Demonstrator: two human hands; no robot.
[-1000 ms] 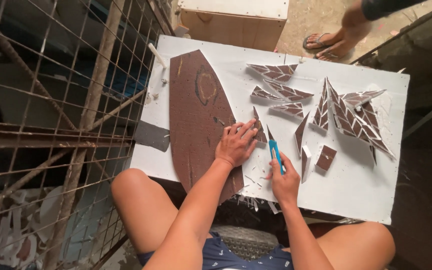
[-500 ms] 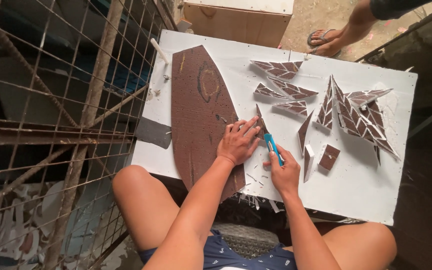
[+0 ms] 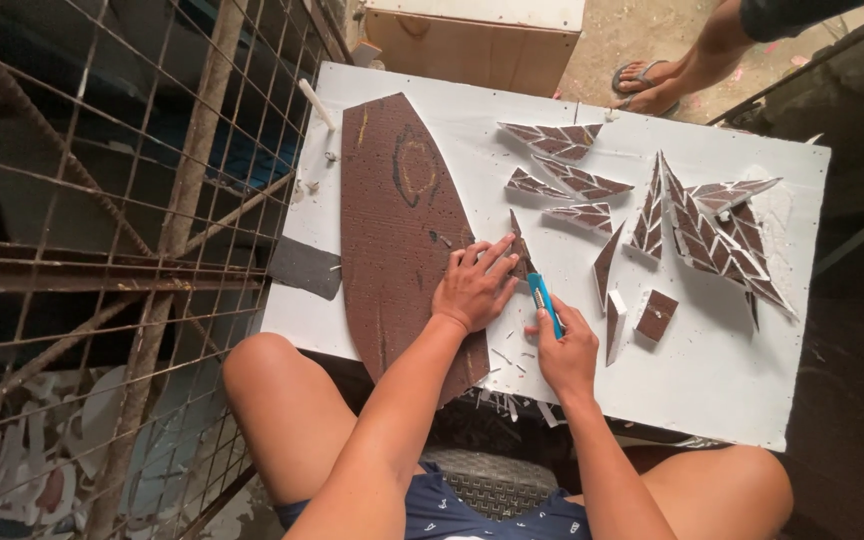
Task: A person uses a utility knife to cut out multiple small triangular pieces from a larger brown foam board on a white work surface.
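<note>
My left hand (image 3: 474,284) presses flat on a small pointed brown piece (image 3: 520,250) at the right edge of a large brown leaf-shaped sheet (image 3: 394,220) lying on a white board (image 3: 712,370). My right hand (image 3: 564,350) grips a blue-handled cutter (image 3: 544,303), its tip close to my left fingers. Small white slivers lie scattered on the board below my hands.
Several brown triangular and leaf-shaped cut pieces with white lines (image 3: 702,215) lie on the right half of the board. A dark grey scrap (image 3: 304,267) overhangs the left edge. A metal wire grid (image 3: 102,200) stands at left. Another person's sandalled foot (image 3: 642,85) and a wooden box (image 3: 472,35) are beyond the board.
My hands stay at the same spot on the sheet's right edge; the cutter has shifted only slightly. The view has drifted a little.
</note>
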